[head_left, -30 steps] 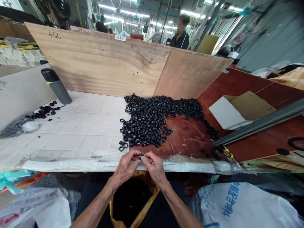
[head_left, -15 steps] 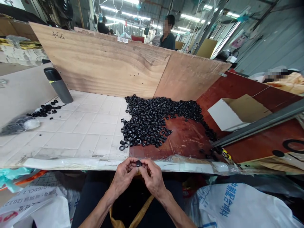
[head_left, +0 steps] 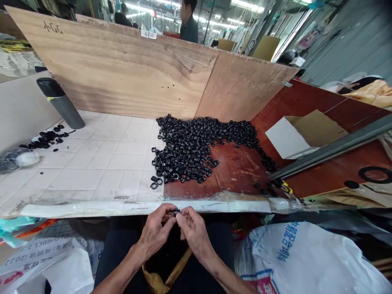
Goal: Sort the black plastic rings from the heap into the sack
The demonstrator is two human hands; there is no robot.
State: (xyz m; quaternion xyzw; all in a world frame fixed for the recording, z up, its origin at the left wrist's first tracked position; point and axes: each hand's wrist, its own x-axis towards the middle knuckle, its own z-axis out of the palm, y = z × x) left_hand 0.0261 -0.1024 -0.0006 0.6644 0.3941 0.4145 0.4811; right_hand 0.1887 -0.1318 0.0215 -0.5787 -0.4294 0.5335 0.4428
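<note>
Between the fingertips of both hands is a small black ring-like part point(head_left: 176, 211), held just in front of the table's near edge. My left hand point(head_left: 158, 226) pinches it from the left, with thumb and fingers closed. From the other side my right hand point(head_left: 192, 229) grips it, fingers curled and partly covering it. Beyond the hands a broad pile of black ring-like parts point(head_left: 186, 151) spreads over the table, with a few loose rings point(head_left: 154, 185) at its near left corner. Below the hands, an open yellowish bag point(head_left: 165, 281) lies between my legs.
A grey bottle point(head_left: 63, 104) stands back left, near scattered black pieces point(head_left: 45, 139) and a plastic bag point(head_left: 18, 159). A wooden board point(head_left: 128, 69) closes off the back. An open carton point(head_left: 294, 139) and a slanting metal bar point(head_left: 330, 153) are at right. White sacks point(head_left: 309, 257) flank my legs.
My view has shifted slightly, so the table and board sit higher and further left. Both hands keep hold of the small part, and the right fingers have shifted around it.
</note>
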